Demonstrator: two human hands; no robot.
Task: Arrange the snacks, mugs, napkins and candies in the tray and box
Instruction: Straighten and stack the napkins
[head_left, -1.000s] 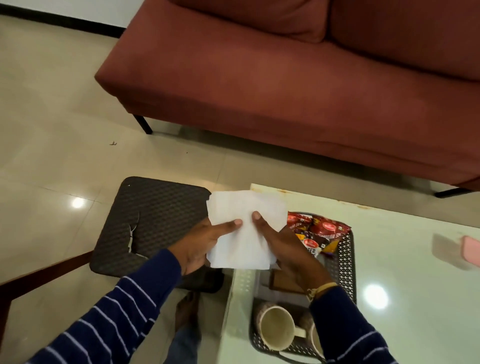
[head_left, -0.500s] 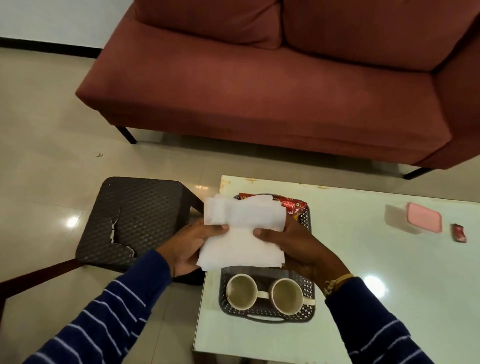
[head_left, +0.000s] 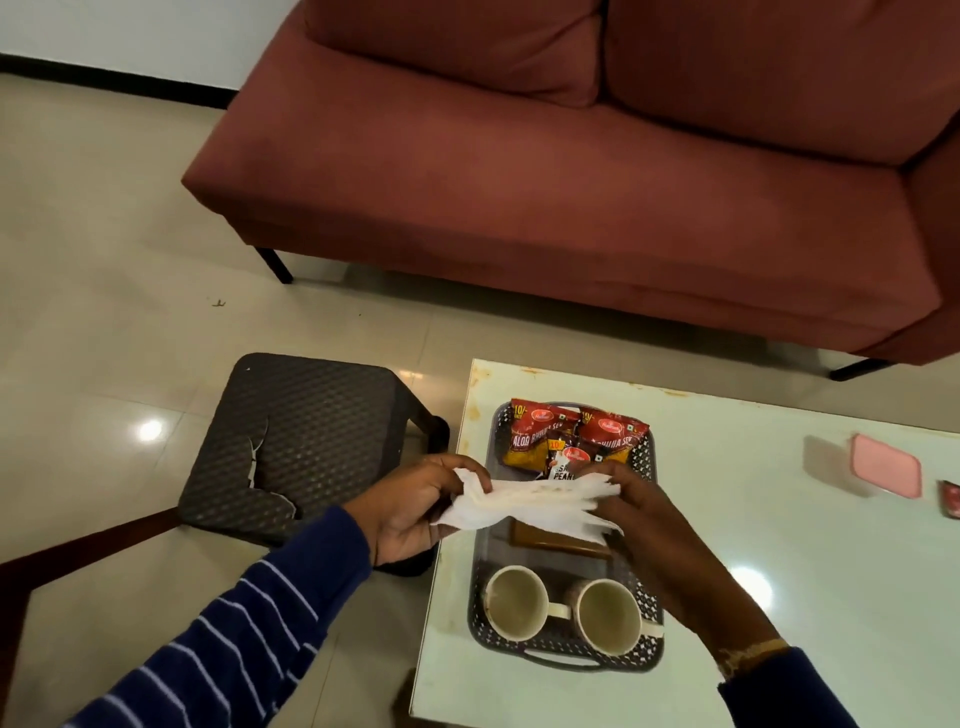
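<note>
Both hands, the left hand (head_left: 410, 506) and the right hand (head_left: 657, 519), pinch the ends of the white paper napkins (head_left: 524, 506) over the middle of the black perforated plastic tray (head_left: 480, 577), long axis running left to right. Red snack packets (head_left: 571, 436) at its far end and two cream ceramic mugs (head_left: 566, 608) at its near end seem done; napkins and the box appear left.

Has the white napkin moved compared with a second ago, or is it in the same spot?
Yes. The napkin, held by both hands, went from upright beyond the tray's left edge to lying flat over the tray's middle.
</note>
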